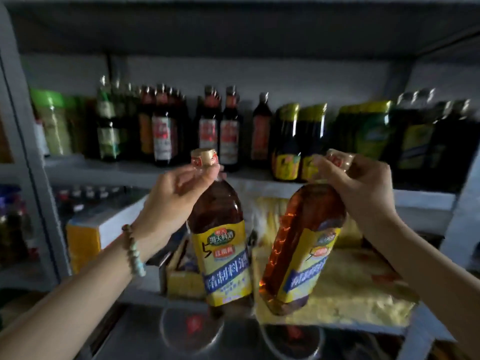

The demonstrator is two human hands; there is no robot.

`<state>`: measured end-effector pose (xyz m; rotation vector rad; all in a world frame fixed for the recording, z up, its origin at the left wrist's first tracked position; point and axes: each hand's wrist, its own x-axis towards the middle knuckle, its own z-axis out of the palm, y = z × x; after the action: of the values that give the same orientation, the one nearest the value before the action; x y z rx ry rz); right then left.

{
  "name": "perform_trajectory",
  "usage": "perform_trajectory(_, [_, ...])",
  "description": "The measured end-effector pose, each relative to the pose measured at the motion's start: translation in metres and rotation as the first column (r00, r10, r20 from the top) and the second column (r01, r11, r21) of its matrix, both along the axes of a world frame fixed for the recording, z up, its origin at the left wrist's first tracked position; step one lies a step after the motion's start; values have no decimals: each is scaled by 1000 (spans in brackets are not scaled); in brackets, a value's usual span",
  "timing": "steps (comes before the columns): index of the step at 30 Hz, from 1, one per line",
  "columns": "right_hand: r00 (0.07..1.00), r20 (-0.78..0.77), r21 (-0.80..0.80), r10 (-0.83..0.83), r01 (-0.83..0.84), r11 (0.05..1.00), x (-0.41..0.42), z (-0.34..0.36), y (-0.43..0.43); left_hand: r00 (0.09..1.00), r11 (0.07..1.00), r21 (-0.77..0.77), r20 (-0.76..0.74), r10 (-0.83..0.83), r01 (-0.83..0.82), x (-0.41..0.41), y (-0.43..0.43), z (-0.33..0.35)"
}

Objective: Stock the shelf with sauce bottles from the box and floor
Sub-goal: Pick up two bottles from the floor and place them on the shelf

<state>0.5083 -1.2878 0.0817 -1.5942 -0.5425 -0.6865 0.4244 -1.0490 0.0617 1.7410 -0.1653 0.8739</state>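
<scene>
**Bottles held up before a crowded shelf**

Two amber sauce bottles hang in the air in front of a grey shelf (135,170), each carried by its neck. The left hand (176,193) curls its fingers round the neck of the left bottle (218,242) just under the gold cap; that bottle hangs close to upright, its yellow and blue label turned to the camera. The right hand (358,188) clenches the top of the right bottle (304,245), and its fingers cover most of the cap. This bottle tilts, its base swung towards the other bottle. The two stand near each other but apart. A bead bracelet (133,249) circles the left wrist.

Behind them a row of dark bottles (223,128) fills the shelf, blurred so that no label can be read. An open cardboard box (181,279) sits lower down, half hidden by the left bottle. Yellow packaging (358,287) lies behind the right bottle, too smeared to identify. Round shapes along the bottom edge are lost in shadow. Both forearms are cut off by the frame.
</scene>
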Motion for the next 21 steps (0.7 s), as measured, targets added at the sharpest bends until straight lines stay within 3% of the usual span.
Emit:
perform_trajectory(4, [998,57,84,-41,37,996,16,58,-43,996,996,43,34,-86,84,32,-47,58])
perform_trajectory(11, [985,111,109,-131,119,987,76,135,-132,982,982,-11,-15,-187,187,111,-145,131])
perform_trajectory(21, [930,247,128,-273,248,960,180,196,-216,981,984,22,80,-177,176,223,-250,194])
